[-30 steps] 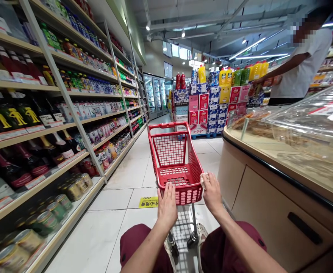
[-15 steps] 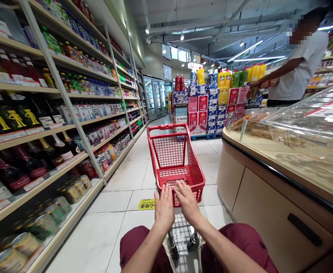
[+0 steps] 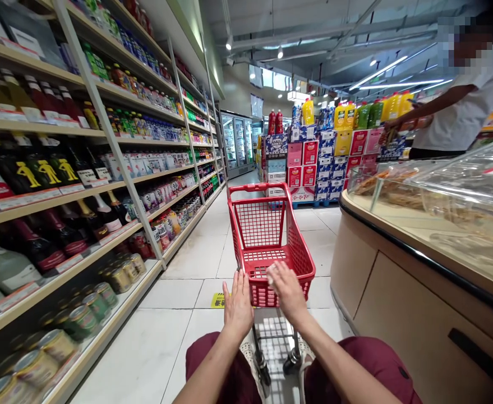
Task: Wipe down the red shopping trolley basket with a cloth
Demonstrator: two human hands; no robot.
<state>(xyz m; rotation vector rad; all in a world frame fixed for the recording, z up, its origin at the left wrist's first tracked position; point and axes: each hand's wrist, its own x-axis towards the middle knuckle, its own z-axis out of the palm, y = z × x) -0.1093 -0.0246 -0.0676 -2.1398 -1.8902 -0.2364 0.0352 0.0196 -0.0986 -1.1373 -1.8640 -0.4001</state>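
A small red shopping cart stands in the aisle right in front of me, with an empty basket. My left hand lies flat with its fingers stretched out against the near left corner of the basket. My right hand rests on the middle of the near rim, its fingers pressing a small white cloth against the plastic. My knees in dark red trousers show on both sides of the cart's wheels.
Tall shelves of bottles and cans line the left side. A beige counter with clear food covers curves along the right. A person in a white shirt stands behind it. Stacked drink boxes close the aisle's end.
My right hand has slid with the cloth from the basket's near right corner to the middle of the near rim. My left hand has stayed at the left corner.
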